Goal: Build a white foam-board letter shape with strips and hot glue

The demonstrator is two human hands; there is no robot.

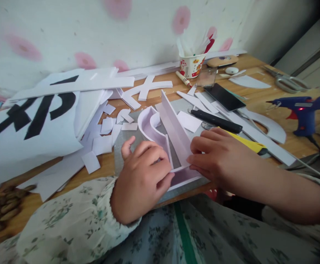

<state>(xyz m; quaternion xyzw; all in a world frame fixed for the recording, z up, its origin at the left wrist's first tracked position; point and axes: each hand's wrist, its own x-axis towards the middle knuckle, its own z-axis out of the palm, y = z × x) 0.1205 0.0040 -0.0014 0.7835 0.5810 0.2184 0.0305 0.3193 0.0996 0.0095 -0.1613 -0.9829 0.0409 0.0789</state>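
A white foam-board letter shape (173, 128) with raised side walls lies on a grey cutting mat (121, 148) at the table's front edge. My left hand (145, 174) is closed on its lower left wall, thumb and fingers pressed at the near corner. The fingertips of my right hand (217, 157) pinch the wall at the lower right corner. Just beyond my right hand lie a black-handled cutter (217, 121) and a yellow tool (248, 142), partly covered by the hand. Small white foam-board offcuts (102, 145) are scattered left of the shape.
A blue glue gun (304, 110) with a red light stands at right, its cord trailing nearby. Behind are a phone (224, 96), scissors (286, 81) and a paper cup (191, 66) of strips. A sheet with black lettering (39, 117) and brown nuts (2, 209) lie left.
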